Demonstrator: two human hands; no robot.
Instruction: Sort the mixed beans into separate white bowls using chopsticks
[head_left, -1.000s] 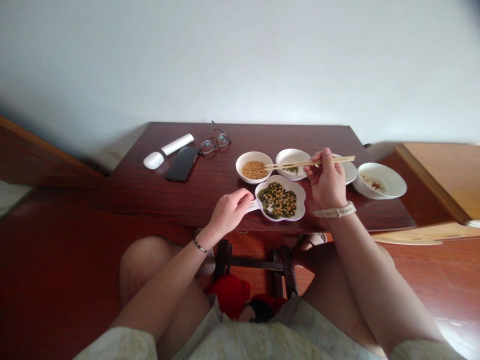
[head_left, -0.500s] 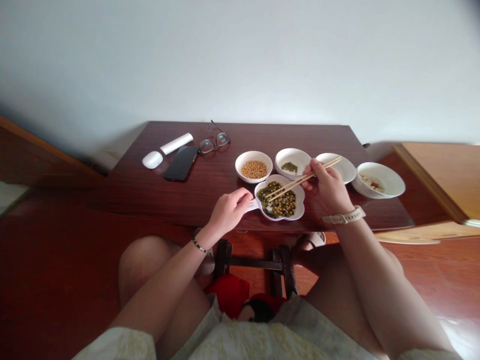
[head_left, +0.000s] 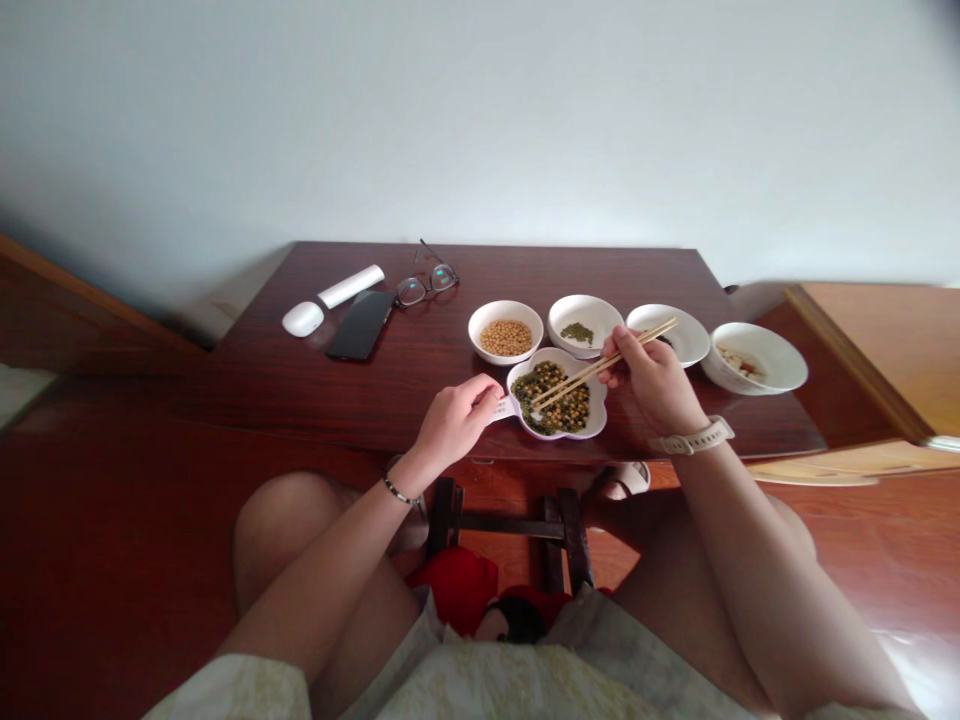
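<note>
A flower-shaped white dish (head_left: 598, 418) of mixed yellow and green beans sits at the near edge of the dark wooden table (head_left: 450, 370). My left hand (head_left: 456, 422) is closed on the dish's small handle at its left side. My right hand (head_left: 654, 378) grips a pair of wooden chopsticks (head_left: 600, 366), whose tips reach down into the mixed beans. Behind the dish stand a bowl of yellow beans (head_left: 505, 331), a bowl with a few green beans (head_left: 583, 322), and a shallow white bowl (head_left: 673, 333) partly hidden by my right hand.
A larger white bowl (head_left: 756, 357) with pale bits stands at the table's right end. At the back left lie a white mouse (head_left: 303, 318), a black phone (head_left: 363, 324), a white cylinder (head_left: 350, 286) and glasses (head_left: 429, 280). My knees and a stool frame (head_left: 510, 522) are below the table.
My right hand has come down and left from above the back bowls, and the chopstick tips now sit in the mixed beans. The left hand has kept its hold.
</note>
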